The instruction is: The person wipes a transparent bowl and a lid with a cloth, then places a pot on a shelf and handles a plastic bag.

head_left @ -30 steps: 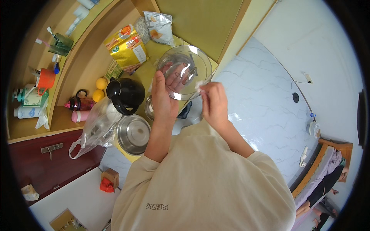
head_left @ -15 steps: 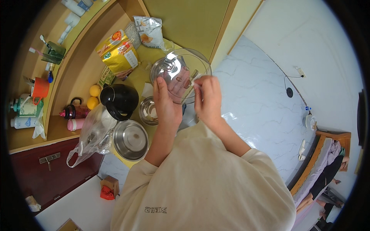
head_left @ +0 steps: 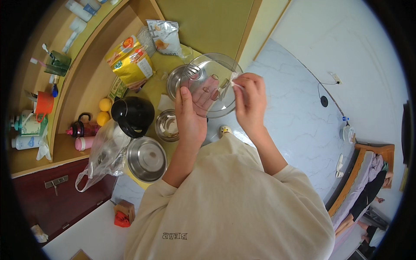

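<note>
Your left hand grips a clear round dish, thumb over the near left rim, fingers spread behind it and visible through the clear wall. Your right hand pinches a small white wad between thumb and fingertips, right at the dish's right edge. The dish is up in front of you, slightly tilted, seen over the table's right end and partly over the floor. Behind its left side, a steel bowl, partly covered in view. Just left of your left forearm: a smaller steel bowl, then a wide steel pan nearer you. Black kettle sits left of the smaller bowl, plastic bag beside the pan, two round yellow fruits past the kettle. Yellow packet and white snack bag stand toward the back. Far right, a person lies on a bed; face of the white wad too small to tell its material
</note>
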Tool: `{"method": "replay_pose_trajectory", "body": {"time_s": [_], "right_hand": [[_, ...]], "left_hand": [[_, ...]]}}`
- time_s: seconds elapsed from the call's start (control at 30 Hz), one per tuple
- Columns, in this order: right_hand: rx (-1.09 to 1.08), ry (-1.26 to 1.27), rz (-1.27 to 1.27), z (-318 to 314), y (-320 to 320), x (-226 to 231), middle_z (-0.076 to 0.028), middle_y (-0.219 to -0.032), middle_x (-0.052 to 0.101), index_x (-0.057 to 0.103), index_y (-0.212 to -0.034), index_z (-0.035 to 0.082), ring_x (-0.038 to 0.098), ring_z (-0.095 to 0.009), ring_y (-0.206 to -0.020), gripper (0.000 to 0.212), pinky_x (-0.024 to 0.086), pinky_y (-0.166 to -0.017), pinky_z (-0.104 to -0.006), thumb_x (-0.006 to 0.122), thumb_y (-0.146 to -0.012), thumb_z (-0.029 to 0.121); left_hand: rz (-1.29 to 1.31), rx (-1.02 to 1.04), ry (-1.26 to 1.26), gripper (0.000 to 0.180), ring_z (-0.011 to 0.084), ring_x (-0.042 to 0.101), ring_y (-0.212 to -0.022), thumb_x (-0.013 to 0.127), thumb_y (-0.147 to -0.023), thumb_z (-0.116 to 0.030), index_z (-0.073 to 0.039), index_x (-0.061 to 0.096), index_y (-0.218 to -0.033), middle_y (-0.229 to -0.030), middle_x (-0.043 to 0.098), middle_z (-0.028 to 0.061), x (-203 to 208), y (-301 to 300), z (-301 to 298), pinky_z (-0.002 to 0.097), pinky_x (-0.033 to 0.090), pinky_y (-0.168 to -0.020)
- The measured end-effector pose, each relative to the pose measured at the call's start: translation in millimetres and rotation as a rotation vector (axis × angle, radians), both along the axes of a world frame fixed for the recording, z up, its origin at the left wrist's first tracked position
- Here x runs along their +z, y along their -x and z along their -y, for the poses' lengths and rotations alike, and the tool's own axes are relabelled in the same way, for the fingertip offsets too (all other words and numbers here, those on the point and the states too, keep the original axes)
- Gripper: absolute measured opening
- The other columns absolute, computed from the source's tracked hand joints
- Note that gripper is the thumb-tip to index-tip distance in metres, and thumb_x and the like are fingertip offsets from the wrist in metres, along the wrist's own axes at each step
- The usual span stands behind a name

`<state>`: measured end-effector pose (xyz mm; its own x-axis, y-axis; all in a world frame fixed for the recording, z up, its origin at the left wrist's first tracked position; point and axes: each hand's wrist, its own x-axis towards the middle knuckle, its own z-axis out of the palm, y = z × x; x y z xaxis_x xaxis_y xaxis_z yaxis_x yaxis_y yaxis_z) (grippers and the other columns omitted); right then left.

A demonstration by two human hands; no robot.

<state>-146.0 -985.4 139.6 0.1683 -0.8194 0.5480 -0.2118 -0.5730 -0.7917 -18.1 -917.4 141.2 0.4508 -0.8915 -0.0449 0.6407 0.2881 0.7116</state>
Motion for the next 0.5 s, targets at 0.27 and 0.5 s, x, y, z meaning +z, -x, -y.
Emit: {"method": "replay_pose_trajectory", "body": {"time_s": [0.27, 0.5], "right_hand": [[0.372, 0.079, -0.134, -43.7, -0.6, -18.0, -0.015, -0.101, 0.06, 0.061, -0.096, -0.001, 0.056, -0.033, -0.092, 0.016, 0.048, -0.077, -0.038, 0.062, -0.081, -0.006], [0.049, 0.189, 0.009, -0.1, 7.9, 11.0, -0.015, -0.097, 0.061, 0.062, -0.097, 0.001, 0.058, -0.034, -0.091, 0.017, 0.049, -0.078, -0.0408, 0.063, -0.08, -0.003]], "left_hand": [[0.007, 0.017, -0.044, 0.041, 0.0302, 0.058, -0.116, 0.031, -0.107, -0.033, -0.006, 0.036, -0.137, -0.125, 0.058, 0.0238, -2.1, 2.1, -0.3, 0.041, 0.048, -0.097], [0.285, 0.03, -0.135, 0.053, 0.0255, 0.061, -0.111, 0.04, -0.104, -0.039, -0.002, 0.036, -0.142, -0.127, 0.056, 0.0172, -13.5, 19.1, 4.2, 0.0399, 0.049, -0.097]]}}
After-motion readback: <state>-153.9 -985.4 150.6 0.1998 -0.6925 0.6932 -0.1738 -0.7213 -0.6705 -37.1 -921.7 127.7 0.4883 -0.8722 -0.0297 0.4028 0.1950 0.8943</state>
